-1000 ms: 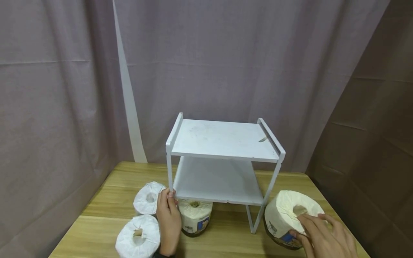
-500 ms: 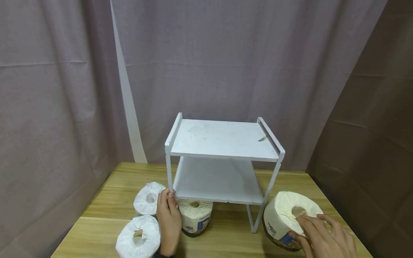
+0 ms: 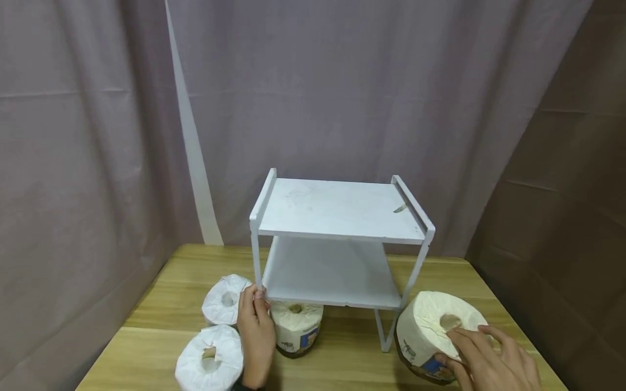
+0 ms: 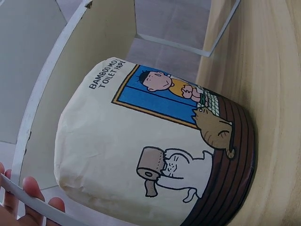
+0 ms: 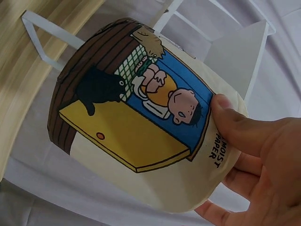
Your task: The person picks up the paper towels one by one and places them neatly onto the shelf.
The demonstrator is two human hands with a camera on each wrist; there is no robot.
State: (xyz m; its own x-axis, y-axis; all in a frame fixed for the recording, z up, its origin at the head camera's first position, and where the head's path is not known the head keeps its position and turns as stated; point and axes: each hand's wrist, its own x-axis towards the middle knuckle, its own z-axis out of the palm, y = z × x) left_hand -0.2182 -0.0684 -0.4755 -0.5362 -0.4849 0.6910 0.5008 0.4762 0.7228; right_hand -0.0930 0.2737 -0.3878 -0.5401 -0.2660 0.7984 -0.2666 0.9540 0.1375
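Observation:
My left hand [image 3: 256,336] grips the front left leg of a white two-tier rack [image 3: 337,212]; in the left wrist view its fingers [image 4: 33,188] curl round the thin bar. Beneath the lower shelf a cream-wrapped toilet roll [image 3: 292,332] stands upright, its printed side [image 4: 108,155] close by that hand. Right of the rack, my right hand [image 3: 489,358] holds a second cream toilet roll [image 3: 415,342] by its upper edge, thumb [image 5: 225,110] on the printed wrapper and fingers over the top. This roll leans slightly; whether its base touches the table cannot be told.
Two white-wrapped toilet rolls, one behind [image 3: 215,304] and one in front [image 3: 191,361], stand left of my left hand. The wooden table [image 3: 146,320] ends before grey curtains [image 3: 332,108] at the back, with a brown curtain [image 3: 562,244] on the right.
The cream roll in my right hand has shifted slightly left, closer to the rack's right leg. My left hand stays on the rack's left leg.

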